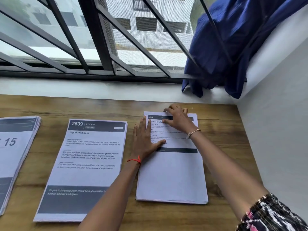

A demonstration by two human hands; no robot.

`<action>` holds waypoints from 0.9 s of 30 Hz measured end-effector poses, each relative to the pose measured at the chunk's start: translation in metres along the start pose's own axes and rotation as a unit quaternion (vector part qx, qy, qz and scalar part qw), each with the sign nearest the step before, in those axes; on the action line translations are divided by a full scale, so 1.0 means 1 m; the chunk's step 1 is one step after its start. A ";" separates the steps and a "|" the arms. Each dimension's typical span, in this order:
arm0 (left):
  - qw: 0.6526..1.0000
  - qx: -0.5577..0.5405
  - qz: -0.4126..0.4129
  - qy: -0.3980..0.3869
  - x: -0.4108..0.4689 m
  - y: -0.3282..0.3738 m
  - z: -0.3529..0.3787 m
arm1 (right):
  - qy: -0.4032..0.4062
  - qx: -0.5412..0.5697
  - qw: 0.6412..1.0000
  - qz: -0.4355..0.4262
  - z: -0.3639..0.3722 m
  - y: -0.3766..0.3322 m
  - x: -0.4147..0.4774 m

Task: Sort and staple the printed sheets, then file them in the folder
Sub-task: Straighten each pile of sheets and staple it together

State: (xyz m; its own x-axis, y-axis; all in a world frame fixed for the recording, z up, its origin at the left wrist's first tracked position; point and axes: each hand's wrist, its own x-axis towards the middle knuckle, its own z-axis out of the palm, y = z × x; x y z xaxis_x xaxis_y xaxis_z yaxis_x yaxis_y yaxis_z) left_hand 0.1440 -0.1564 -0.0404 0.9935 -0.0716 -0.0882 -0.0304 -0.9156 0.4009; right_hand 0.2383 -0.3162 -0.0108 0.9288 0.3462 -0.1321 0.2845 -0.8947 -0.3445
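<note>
Three stacks of printed sheets lay on the wooden counter (225, 147) below a barred window (93, 39). The right stack (173, 174) sat near the counter's right edge, its top sheet headed 3564. The left hand (144, 140) lay flat on that stack's left side, fingers (143, 125) straight and pointing toward the window, partly on the counter, with the thumb spread across the printed text. A red thread (135, 160) circled its wrist. The right hand (179, 120) rested at the stack's far end, fingers (173, 108) bent over the top edge and thumb on the dark header band; whether they pinched the paper or only touched it could not be told. A bracelet (193, 132) hung on that wrist, and a patterned sleeve (270, 215) showed at the lower right.

The middle stack (86, 164), just beside the left hand and apart from the right stack, read "2639 KITCHEN" and "Yogurt Fruit Bowl". The left stack (13, 155) was slightly fanned and cut off by the frame's edge. A blue curtain (233, 47) hung bunched at the window's right end, beside a pale wall (275, 122).
</note>
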 end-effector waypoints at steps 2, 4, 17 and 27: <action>1.000 -0.001 0.003 0.001 0.000 0.000 0.000 | 0.001 0.003 1.000 -0.003 0.002 -0.003 0.001; 1.000 -0.005 0.004 0.003 0.000 -0.001 0.001 | -0.004 0.004 1.000 -0.013 0.003 -0.008 0.004; 1.000 -0.014 0.006 0.025 0.002 -0.004 0.005 | -0.009 0.015 0.999 -0.047 0.013 -0.033 0.019; 0.999 -0.014 0.009 0.027 0.003 -0.005 0.007 | -0.016 0.028 0.999 -0.040 0.015 -0.041 0.023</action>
State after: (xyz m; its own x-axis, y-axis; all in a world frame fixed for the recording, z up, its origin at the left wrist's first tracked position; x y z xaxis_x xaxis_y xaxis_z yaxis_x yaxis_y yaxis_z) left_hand 0.1465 -0.1550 -0.0487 0.9973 -0.0656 -0.0322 -0.0456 -0.9026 0.4281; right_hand 0.2447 -0.2670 -0.0138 0.8958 0.4247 -0.1311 0.3423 -0.8473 -0.4061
